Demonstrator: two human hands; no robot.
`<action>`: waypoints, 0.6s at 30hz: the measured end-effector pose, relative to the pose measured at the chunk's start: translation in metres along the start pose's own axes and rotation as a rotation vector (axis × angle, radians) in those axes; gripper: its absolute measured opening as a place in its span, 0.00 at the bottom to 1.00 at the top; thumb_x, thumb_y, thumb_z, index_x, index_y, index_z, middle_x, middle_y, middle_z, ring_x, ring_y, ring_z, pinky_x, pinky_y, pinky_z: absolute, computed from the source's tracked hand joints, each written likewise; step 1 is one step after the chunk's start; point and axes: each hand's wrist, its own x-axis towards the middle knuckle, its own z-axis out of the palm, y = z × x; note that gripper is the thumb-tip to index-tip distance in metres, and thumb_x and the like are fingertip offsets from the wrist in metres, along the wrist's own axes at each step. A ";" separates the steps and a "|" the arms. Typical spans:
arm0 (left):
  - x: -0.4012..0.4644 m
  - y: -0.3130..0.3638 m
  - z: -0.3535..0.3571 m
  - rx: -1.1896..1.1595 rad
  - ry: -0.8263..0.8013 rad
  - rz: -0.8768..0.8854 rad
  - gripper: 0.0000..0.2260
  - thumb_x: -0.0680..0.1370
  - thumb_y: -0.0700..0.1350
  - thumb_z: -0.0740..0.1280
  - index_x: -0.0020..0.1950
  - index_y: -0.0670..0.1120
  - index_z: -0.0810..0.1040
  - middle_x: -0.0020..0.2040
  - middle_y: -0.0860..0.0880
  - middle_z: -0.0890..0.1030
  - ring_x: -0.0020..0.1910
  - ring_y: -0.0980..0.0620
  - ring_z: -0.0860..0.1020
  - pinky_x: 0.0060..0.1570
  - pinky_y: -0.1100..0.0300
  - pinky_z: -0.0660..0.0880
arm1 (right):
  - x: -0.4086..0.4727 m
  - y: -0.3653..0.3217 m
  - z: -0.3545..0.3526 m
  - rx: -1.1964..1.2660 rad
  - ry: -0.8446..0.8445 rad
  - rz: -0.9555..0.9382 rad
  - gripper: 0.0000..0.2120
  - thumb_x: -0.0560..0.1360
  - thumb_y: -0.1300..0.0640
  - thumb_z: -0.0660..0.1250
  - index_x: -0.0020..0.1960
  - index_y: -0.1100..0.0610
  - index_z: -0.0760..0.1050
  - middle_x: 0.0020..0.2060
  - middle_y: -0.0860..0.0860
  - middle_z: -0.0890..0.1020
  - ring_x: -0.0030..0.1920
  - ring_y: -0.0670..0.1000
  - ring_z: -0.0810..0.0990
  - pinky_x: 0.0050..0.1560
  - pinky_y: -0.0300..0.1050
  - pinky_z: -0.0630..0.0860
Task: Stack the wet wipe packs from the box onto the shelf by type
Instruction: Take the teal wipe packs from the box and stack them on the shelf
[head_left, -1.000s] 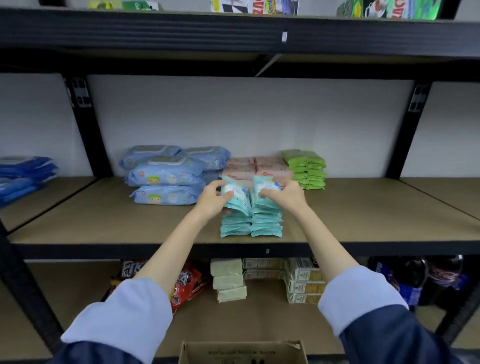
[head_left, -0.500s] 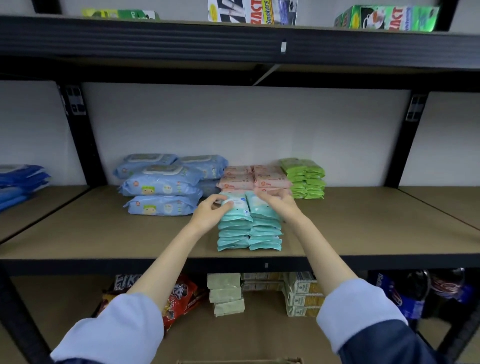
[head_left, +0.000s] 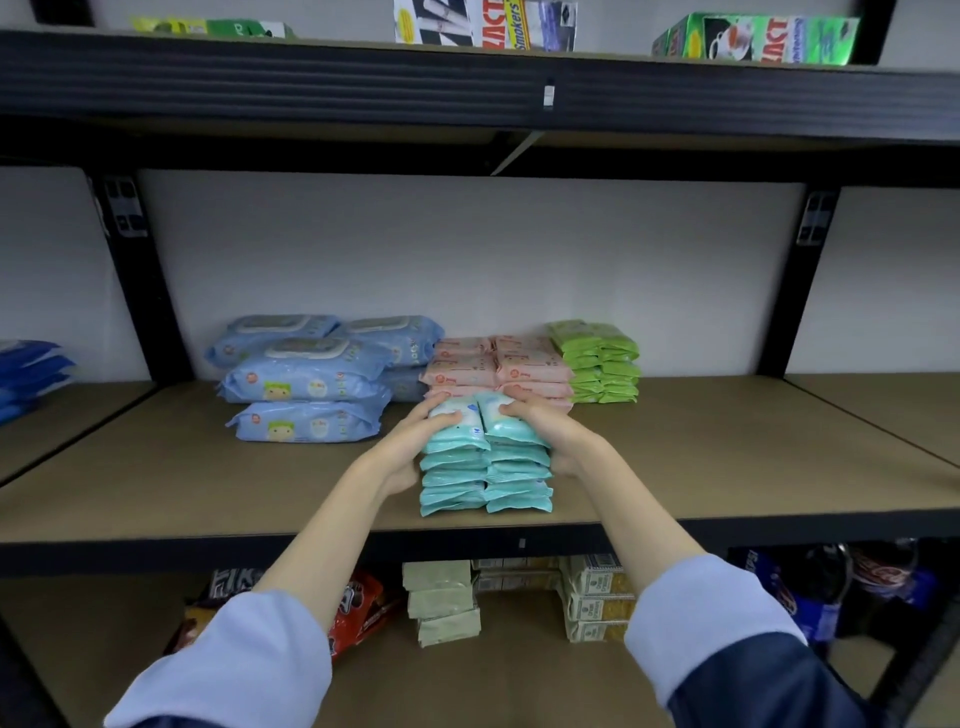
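Two side-by-side stacks of teal wet wipe packs (head_left: 485, 467) stand near the front edge of the brown shelf (head_left: 727, 467). My left hand (head_left: 415, 441) grips the left stack from its side, thumb on the top pack. My right hand (head_left: 545, 431) grips the right stack the same way. Behind them sit large light-blue packs (head_left: 306, 379), pink packs (head_left: 498, 366) and green packs (head_left: 597, 361), each type in its own pile. The box is out of view.
Dark blue packs (head_left: 31, 374) lie on the neighbouring shelf at far left. Black uprights (head_left: 140, 280) frame the bay. Cartons (head_left: 753, 39) stand on the upper shelf; snack bags (head_left: 358, 608) and boxes (head_left: 597, 597) fill the lower one. Bare shelf board lies right of the stacks.
Both hands set the two top teal packs down onto the stacks and slid round to the stacks' sides. The view has tilted up; the box has left the frame.
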 end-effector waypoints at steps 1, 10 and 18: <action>0.000 -0.002 0.002 -0.026 -0.014 0.001 0.25 0.77 0.42 0.65 0.73 0.52 0.61 0.64 0.43 0.74 0.57 0.45 0.77 0.52 0.52 0.76 | 0.000 0.000 0.000 -0.003 -0.007 0.006 0.24 0.78 0.55 0.61 0.73 0.47 0.60 0.62 0.56 0.75 0.56 0.58 0.79 0.55 0.57 0.78; 0.005 -0.008 0.005 -0.043 -0.077 -0.002 0.27 0.79 0.44 0.62 0.74 0.57 0.55 0.67 0.43 0.70 0.58 0.44 0.76 0.53 0.51 0.75 | 0.007 0.006 -0.002 0.020 -0.048 0.004 0.24 0.79 0.55 0.59 0.74 0.46 0.57 0.65 0.57 0.71 0.55 0.58 0.79 0.52 0.55 0.79; 0.007 -0.006 0.002 0.001 -0.038 0.077 0.28 0.76 0.55 0.65 0.73 0.52 0.61 0.71 0.50 0.68 0.67 0.50 0.71 0.68 0.48 0.67 | 0.009 0.008 -0.004 0.066 0.005 0.004 0.36 0.68 0.36 0.68 0.71 0.48 0.64 0.66 0.56 0.74 0.60 0.58 0.78 0.59 0.59 0.76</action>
